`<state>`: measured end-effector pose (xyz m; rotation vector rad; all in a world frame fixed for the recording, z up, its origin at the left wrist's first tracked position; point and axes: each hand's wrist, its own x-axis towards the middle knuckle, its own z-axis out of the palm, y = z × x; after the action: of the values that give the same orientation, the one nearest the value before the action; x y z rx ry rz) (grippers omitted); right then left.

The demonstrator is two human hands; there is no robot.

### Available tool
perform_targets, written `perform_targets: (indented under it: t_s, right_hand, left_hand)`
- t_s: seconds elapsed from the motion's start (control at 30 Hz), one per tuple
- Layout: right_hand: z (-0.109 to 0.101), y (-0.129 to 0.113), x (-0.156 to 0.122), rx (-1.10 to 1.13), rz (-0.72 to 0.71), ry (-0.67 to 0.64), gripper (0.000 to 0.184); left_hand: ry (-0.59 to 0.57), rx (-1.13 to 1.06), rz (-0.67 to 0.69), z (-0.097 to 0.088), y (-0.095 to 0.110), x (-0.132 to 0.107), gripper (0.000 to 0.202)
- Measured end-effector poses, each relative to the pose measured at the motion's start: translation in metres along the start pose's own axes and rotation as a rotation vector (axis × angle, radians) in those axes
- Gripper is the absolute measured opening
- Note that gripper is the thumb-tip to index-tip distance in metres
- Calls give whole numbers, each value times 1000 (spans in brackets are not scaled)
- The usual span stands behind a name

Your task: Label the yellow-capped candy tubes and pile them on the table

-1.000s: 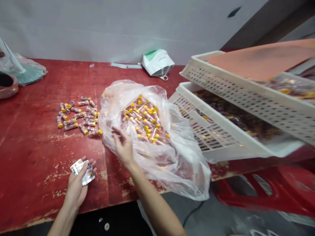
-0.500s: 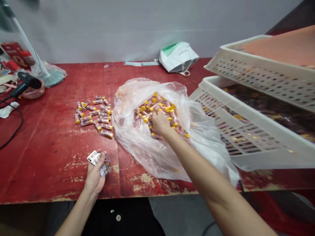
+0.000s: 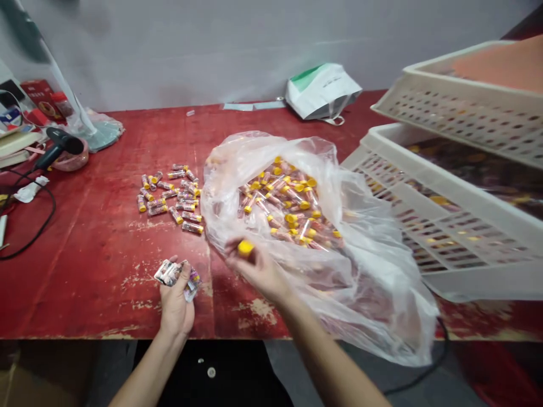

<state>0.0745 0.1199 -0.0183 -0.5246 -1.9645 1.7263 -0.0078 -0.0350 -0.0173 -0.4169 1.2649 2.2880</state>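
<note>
My left hand [image 3: 177,302] is closed round a small stack of printed packets [image 3: 169,272], partly white and partly purple, near the table's front edge. Between the fingers of my right hand [image 3: 258,271] is a small tube with a yellow cap [image 3: 245,247]; most of its body is hidden. That hand hovers over the near left rim of a clear plastic bag [image 3: 220,198]. Inside the open bag lie many yellow-capped tubes [image 3: 297,195] with reddish contents. Similar loose tubes [image 3: 169,193] are scattered on the red table [image 3: 97,243], left of the bag.
Two white perforated crates [image 3: 487,265] are stacked on the right, the lower one filled with similar items. At the back lies a white and green bag [image 3: 322,90]. A black handheld scanner [image 3: 59,148], its cable and a lamp base [image 3: 102,133] occupy the left side.
My right hand has come out of the bag's contents toward me and left, now with a yellow-capped tube in it. My left hand still grips the packets. The view has shifted slightly.
</note>
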Motion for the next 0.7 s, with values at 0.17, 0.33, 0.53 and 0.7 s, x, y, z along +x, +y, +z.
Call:
perform_targets:
  t_s: [0.17,0.33,0.53,0.7]
  right_hand:
    - [78,6,-38,372,239,143,29]
    - [60,5,-41,534,184,206,30]
    - [50,-6,-68,446,108,259,32]
    - [66,1,-78,476,53,421,32]
  left_hand:
    - [1,-37,-47,-3,1,-2,41]
    - [173,-86,-115,-7,5,-3,21]
    - [196,-126,-228,-3,5,-8,12]
    - [130,-122,-271,-2,1,-18,8]
